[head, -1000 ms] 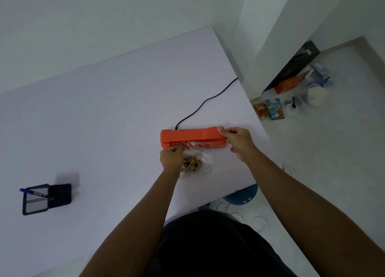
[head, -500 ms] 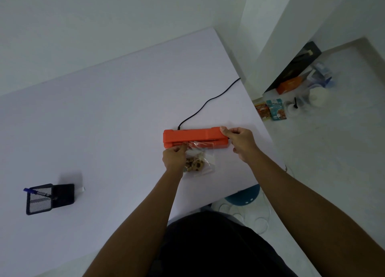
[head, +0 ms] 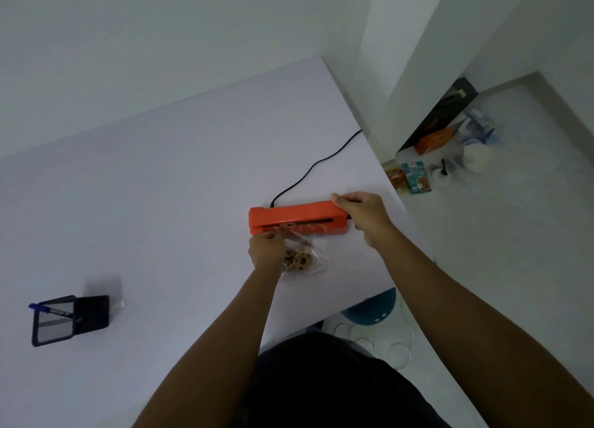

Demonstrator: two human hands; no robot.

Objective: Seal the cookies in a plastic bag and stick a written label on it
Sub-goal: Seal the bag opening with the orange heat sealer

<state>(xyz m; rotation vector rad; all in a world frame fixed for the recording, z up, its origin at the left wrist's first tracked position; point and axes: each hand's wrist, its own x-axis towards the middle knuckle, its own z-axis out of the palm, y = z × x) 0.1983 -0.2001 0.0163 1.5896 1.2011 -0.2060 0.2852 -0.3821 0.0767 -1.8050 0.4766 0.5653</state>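
An orange bag sealer (head: pixel 295 217) lies across the white table (head: pixel 160 202), its black cord (head: pixel 315 167) running off the far edge. A clear plastic bag (head: pixel 316 254) with chocolate-chip cookies (head: pixel 297 260) lies just in front of it, its open top at the sealer's slot. My left hand (head: pixel 265 250) pinches the bag's top left corner against the slot. My right hand (head: pixel 361 215) grips the sealer's right end, with the lid lifted and a dark gap showing under it.
A black mesh holder (head: pixel 53 323) with a blue pen (head: pixel 48 308) stands at the table's left, a small white item (head: pixel 120 304) beside it. Boxes and packets (head: pixel 414 176) sit on the floor to the right. A blue stool (head: pixel 373 310) is under the table edge.
The sealer's lid has come up slightly under my right hand, showing a dark slot. My left hand still holds the bag's top at the slot.
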